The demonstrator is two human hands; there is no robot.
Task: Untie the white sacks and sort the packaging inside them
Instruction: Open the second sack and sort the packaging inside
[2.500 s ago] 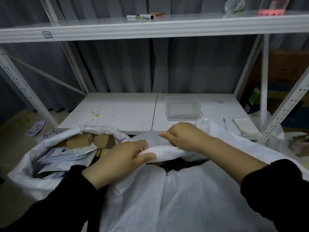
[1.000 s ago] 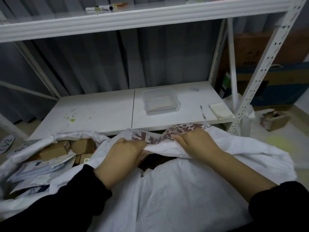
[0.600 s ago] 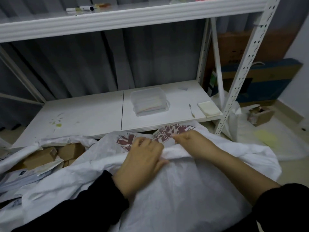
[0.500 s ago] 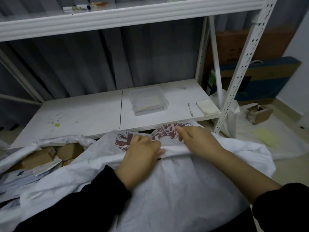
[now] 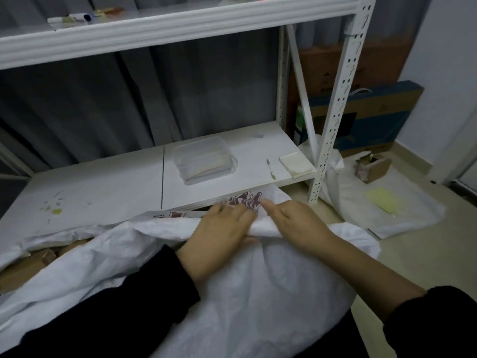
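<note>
A large white woven sack (image 5: 258, 293) lies in front of me, with a red print (image 5: 244, 198) showing on its folded-over top edge. My left hand (image 5: 219, 233) and my right hand (image 5: 294, 223) sit side by side on that rolled rim, fingers curled over the fabric and gripping it. To the left, a second open white sack (image 5: 51, 236) shows several brown cardboard boxes (image 5: 38, 257) inside. The inside of the near sack is hidden by its fabric.
A white metal shelf rack (image 5: 335, 107) stands right behind the sacks; its low board (image 5: 103, 187) carries a clear plastic box (image 5: 204, 160), a pen (image 5: 270, 169) and a pale pad (image 5: 296, 162). On the floor to the right lie a white bag (image 5: 387, 215) and a small open carton (image 5: 374, 166).
The view has swung right and the open sack slid toward the left edge. Both hands have shifted along the near sack's rim, rolling it over so the red print shows.
</note>
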